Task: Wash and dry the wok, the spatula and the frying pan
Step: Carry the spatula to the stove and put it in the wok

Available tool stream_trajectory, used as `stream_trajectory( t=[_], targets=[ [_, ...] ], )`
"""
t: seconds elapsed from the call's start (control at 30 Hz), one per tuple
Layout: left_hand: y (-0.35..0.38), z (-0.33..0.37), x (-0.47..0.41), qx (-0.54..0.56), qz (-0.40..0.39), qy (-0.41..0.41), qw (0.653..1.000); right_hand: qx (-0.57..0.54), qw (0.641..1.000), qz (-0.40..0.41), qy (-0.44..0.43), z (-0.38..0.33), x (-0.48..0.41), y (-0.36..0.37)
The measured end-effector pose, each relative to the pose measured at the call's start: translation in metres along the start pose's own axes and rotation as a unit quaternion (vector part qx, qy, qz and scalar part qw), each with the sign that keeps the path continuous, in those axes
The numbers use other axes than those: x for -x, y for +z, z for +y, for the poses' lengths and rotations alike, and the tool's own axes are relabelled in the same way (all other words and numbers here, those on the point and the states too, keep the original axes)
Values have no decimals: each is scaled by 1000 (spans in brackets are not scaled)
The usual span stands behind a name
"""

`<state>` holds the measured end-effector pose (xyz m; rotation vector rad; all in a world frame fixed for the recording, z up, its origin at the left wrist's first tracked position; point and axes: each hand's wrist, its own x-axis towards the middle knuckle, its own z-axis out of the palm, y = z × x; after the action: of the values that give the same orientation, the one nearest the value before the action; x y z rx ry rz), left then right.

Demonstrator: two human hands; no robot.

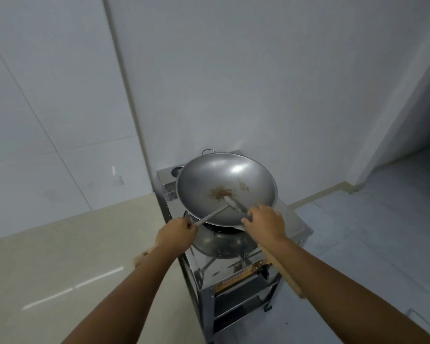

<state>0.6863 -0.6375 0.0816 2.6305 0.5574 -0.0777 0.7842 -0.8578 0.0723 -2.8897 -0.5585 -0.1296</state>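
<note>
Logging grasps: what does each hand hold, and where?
Left hand grips the spatula by its metal shaft. Right hand grips a wooden handle at the near rim of the wok; what it belongs to cannot be told.

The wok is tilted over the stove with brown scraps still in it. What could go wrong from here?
The right hand alone seems to hold the tilted wok by its near handle; it could slip onto the stove. The brown residue may slide over the lowered rim. The spatula, gripped by the left hand, might flick crumbs out.
</note>
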Motion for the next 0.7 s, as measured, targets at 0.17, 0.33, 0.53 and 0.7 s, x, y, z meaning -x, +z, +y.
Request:
stream_trajectory(
  t=[0.17,0.33,0.53,0.7],
  targets=[
    [26,39,-25,131,-69,-85,985,-169,966,-179,77,37,3,14],
    [43,87,-33,399,-68,-217,889,-286,923,-240,94,49,-4,17],
    [64,110,-30,512,-33,-264,817,-298,927,-218,63,50,-3,12],
    [71,124,-24,561,-45,-272,780,-297,930,-212,49,59,-5,10]
  ],
)
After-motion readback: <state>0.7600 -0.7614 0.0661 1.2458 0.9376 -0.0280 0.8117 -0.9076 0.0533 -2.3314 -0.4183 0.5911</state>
